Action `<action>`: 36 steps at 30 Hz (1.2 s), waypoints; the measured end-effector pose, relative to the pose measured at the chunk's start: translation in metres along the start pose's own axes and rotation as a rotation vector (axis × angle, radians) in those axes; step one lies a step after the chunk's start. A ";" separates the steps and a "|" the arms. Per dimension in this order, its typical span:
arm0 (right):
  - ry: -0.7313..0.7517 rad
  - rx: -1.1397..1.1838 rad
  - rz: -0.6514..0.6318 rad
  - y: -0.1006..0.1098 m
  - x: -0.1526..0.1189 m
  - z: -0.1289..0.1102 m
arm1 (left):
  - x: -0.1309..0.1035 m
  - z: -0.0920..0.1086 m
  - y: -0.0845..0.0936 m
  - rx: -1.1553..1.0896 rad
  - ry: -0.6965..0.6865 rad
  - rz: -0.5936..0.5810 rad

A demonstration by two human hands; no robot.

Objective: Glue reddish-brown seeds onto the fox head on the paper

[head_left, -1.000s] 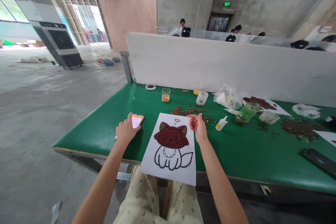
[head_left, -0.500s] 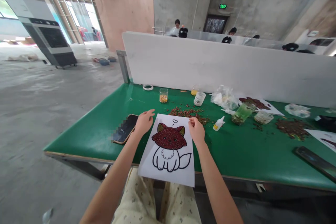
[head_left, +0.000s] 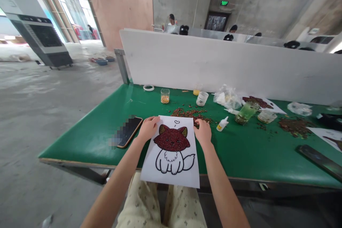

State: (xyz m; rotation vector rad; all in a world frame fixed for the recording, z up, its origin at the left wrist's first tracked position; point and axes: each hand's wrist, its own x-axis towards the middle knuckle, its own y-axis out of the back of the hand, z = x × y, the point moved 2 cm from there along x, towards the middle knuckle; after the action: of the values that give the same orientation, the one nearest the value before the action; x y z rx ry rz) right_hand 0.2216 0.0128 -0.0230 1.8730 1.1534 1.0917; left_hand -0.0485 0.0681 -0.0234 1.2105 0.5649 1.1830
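A white sheet with a fox picture [head_left: 171, 162] lies in front of me, its lower part jutting past the table edge over my lap. The fox's head is filled with dark red grains and its inner ears with olive ones; body and tail are bare outline. My left hand [head_left: 148, 129] has its fingers closed at the sheet's upper left corner. Beside the upper right edge is my right hand [head_left: 203, 133], fingers loosely bent and apart, nothing visible in them. Reddish-brown grains [head_left: 184, 112] are scattered just behind the sheet. A small glue bottle [head_left: 222, 124] lies to the right.
On the green table [head_left: 93, 128] are a phone [head_left: 130, 131] at left, a tape roll [head_left: 148, 87], a cup of yellow grains [head_left: 165, 97], a clear cup [head_left: 202, 99], a plastic bag [head_left: 227, 97] and a tilted green jar [head_left: 246, 113]. A white partition [head_left: 213, 60] stands behind.
My left hand has come down onto the sheet's upper left corner. The right hand has shifted slightly outward from the upper right corner. The camera view has turned slightly.
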 end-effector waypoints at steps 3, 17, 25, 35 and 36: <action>0.033 -0.041 -0.035 0.002 0.002 0.005 | 0.000 0.001 -0.002 0.031 -0.013 -0.022; 0.204 0.077 -0.060 0.001 0.029 0.035 | 0.002 -0.002 -0.005 -0.066 0.042 0.027; 0.044 0.322 0.083 0.010 0.032 0.051 | 0.000 0.002 -0.002 -0.020 -0.001 -0.012; 0.002 0.344 0.159 0.011 0.031 0.057 | -0.005 0.012 -0.002 0.060 0.063 0.010; 0.008 0.358 0.165 0.011 0.031 0.056 | -0.005 0.012 -0.003 0.055 0.070 0.015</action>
State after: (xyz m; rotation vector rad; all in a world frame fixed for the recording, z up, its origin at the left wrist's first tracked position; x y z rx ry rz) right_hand 0.2842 0.0308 -0.0280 2.2746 1.2828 1.0316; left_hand -0.0386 0.0587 -0.0230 1.2256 0.6454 1.2335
